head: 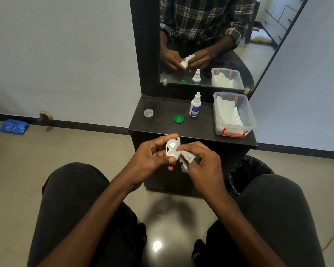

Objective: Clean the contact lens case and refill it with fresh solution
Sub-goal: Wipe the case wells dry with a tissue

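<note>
Head view, left hand (152, 157) pinching white lens case (171, 149), right hand (202, 162) pressing tissue (187, 158) against it

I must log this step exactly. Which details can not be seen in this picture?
- Head view: lower well of the lens case, covered by left hand and tissue in right hand.
- Solution bottle label: too small to read.
- Any liquid in the case: cannot tell.
</note>
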